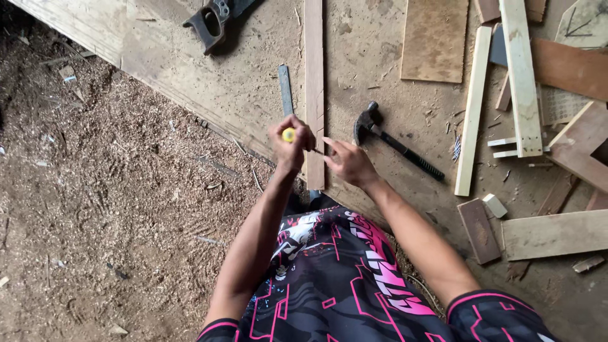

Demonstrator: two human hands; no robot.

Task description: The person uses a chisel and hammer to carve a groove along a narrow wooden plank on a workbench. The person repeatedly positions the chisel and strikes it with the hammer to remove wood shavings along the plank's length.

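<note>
Black-and-pink patterned shirt (329, 285) filled the bottom of the view, closest to the lens, both forearms reaching up from it.

Left hand (290, 140): fist closed around a small tool with a yellow end (288, 134), held at the near end of the long narrow wooden strip (314, 82). What kind of tool it was could not be told.

Right hand (347, 161): fingers loosely spread, resting against the strip's near end, gripping nothing.

Strip: lay lengthwise on the dusty worktop (373, 50), its near end at the front edge.

Flat metal bar (285, 88): just left of the strip.

Claw hammer (392, 140): black handle, just right of the right hand.

Hand saw handle (212, 22): far left edge.

Offcuts and battens (522, 76): scattered at the right side.

Sawdust floor (95, 190): left of the worktop.
</note>
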